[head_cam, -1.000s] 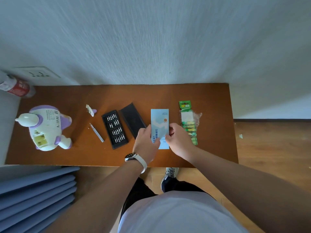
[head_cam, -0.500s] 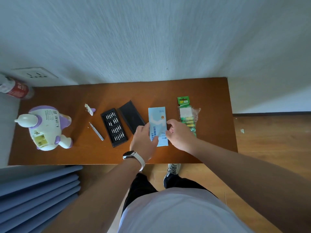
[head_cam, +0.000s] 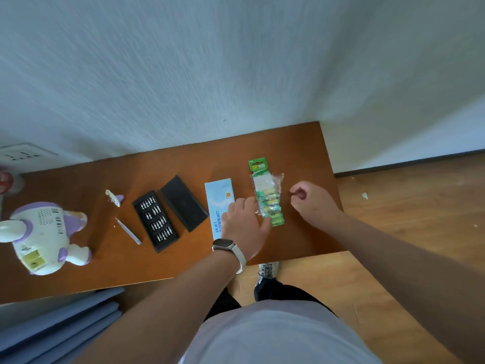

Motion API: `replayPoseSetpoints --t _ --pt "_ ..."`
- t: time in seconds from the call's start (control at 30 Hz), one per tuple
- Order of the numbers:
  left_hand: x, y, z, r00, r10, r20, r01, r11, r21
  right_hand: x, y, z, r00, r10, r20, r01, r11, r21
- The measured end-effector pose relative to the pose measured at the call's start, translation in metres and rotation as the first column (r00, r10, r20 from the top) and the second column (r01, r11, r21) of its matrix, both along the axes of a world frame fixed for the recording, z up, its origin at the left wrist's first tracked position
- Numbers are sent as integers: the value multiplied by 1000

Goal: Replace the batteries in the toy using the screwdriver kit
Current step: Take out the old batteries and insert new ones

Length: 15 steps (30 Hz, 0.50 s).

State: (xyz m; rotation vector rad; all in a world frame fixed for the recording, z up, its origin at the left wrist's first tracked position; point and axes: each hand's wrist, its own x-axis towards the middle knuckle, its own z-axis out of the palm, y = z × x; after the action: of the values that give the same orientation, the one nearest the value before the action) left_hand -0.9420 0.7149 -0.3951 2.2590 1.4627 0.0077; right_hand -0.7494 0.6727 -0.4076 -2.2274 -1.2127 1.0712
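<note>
A white and purple toy (head_cam: pixel 44 237) lies at the table's left end with its battery bay uncovered. The small battery cover (head_cam: pixel 114 198) and a slim screwdriver (head_cam: pixel 128 231) lie to its right. Beside them are the open black bit case (head_cam: pixel 156 220) and its lid (head_cam: pixel 183 202). A light blue box (head_cam: pixel 219 195) lies flat in the middle. My left hand (head_cam: pixel 244 222) rests over the box's near end and pinches the left edge of the green battery pack (head_cam: pixel 267 195). My right hand (head_cam: pixel 312 203) hovers just right of the pack, fingers curled, holding nothing that I can see.
The brown table (head_cam: pixel 78 179) stands against a white wall, and its right edge is close to my right hand. A red bottle (head_cam: pixel 5 181) and a wall socket (head_cam: pixel 23 153) are at the far left. Blue-grey folded panels (head_cam: pixel 52 324) sit below the table's near edge.
Both hands have let go of the blue box and moved right. The left hand is now at the battery pack and the right hand is beyond it. The camera tilted.
</note>
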Motion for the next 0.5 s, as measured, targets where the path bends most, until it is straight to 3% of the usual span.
replayPoseSetpoints --t 0.27,0.5 --pt "38 6 -21 973 47 -225 -43 999 21 9 18 -9 987 159 -40 -157 987 29" --pt "44 14 -25 985 6 -172 -3 1000 19 8 32 -16 966 254 -36 -251 965 76"
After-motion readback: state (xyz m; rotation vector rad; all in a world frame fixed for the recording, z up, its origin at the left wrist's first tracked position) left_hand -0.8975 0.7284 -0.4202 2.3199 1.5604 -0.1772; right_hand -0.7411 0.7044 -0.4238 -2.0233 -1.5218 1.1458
